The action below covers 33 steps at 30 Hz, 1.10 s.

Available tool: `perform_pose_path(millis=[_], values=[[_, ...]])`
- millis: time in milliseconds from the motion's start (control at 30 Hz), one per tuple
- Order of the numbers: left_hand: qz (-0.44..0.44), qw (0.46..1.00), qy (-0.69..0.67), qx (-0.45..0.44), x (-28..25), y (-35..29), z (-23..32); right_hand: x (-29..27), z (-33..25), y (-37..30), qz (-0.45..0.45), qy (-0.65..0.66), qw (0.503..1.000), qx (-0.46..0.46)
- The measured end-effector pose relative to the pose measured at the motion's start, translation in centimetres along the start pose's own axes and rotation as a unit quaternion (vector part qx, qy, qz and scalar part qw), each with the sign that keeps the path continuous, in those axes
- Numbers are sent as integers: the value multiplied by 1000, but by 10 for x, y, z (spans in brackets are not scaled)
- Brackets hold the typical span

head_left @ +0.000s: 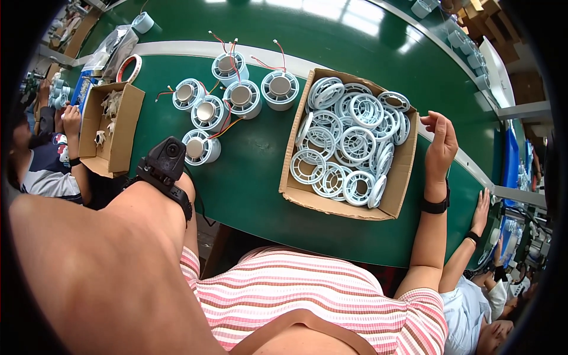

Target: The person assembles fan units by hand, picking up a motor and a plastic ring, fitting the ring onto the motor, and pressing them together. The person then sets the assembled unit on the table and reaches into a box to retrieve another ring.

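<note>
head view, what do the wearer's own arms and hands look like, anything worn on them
Short sleeves striped pink, white and brown. Left: a black strap carrying a boxy black device with a round lens. Right: a black band at the wrist, ungloved right hand.

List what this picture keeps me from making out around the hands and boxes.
Head view:
Left hand's fingers: out of sight; the blurred left arm runs off into the dark rim.
Lower layers in the right-hand box: covered by the upper rings.
Small pale pieces in the left-hand box: too small to identify.
</note>
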State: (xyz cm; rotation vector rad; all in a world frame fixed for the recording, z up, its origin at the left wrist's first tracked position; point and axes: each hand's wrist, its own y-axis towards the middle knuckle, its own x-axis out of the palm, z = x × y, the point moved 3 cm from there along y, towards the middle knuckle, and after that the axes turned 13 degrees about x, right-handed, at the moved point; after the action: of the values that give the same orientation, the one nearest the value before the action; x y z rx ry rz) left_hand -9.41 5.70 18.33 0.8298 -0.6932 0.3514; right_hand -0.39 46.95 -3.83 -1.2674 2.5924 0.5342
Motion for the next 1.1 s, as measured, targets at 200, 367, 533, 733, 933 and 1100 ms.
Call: perform_pose_path(millis=[200,367,533,733,933,1100], values=[[8,1000,6,4,-10,-2,21,1,-1,1,-3,1,1000,-1],[17,1000,4,8,-2,-7,4,0,0,0,2,-5,1000,1],[28,999,10,13,0,-7,3,1,-1,0,1,-3,1000,0],[37,999,11,15,-6,-8,8,-1,0,0,3,-4,1000,4],[44,999,11,16,-10,-6,9,2,1,1,-5,0,1000,-2],[52,998,12,19,-15,-5,14,1,0,1,-6,16,1000,-1]])
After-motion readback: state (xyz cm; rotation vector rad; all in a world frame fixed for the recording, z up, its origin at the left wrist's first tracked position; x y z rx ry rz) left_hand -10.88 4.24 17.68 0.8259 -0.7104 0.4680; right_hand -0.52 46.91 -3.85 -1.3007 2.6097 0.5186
